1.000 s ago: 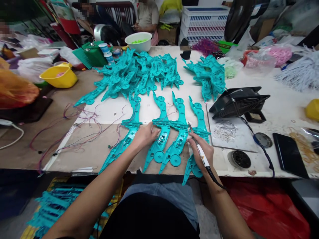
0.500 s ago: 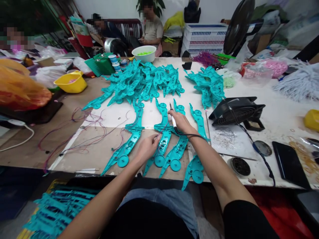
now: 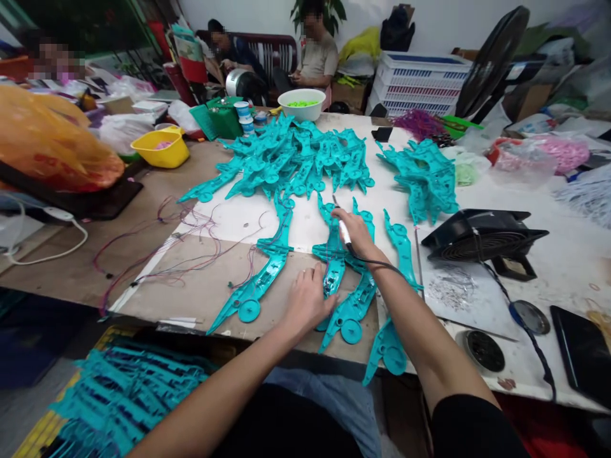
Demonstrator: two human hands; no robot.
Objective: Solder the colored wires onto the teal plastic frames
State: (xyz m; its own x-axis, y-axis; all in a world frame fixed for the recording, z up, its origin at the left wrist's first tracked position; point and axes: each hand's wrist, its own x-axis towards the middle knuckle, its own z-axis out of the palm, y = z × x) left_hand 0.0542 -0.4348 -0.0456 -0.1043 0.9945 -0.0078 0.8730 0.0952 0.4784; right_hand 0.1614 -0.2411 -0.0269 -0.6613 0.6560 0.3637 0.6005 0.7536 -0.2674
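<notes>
In my right hand (image 3: 354, 232) is a soldering iron (image 3: 344, 235), held like a pen, its tip pointing up and away over the upper part of a teal plastic part (image 3: 334, 251). A dark cord runs from it over my wrist. My left hand (image 3: 308, 299) lies at the lower left of that same part, fingers stretched and thumb apart, covering its lower end. Another teal part (image 3: 267, 270) with thin wires lies to the left. Two more, one teal part (image 3: 356, 299) and another teal part (image 3: 398, 245), lie to the right, partly under my right forearm.
Piles of teal parts (image 3: 296, 152) lie farther back. Loose red and dark wires (image 3: 157, 261) spread at left. A black fan (image 3: 482, 235), a round tin (image 3: 483, 351) and a phone-like black slab (image 3: 580, 350) are at right. A crate of teal parts (image 3: 128, 394) stands below left. People sit behind.
My left hand has gone from pinching near a wire to lying stretched over the part's lower end. My right hand keeps the soldering iron. The whole view has shifted slightly.
</notes>
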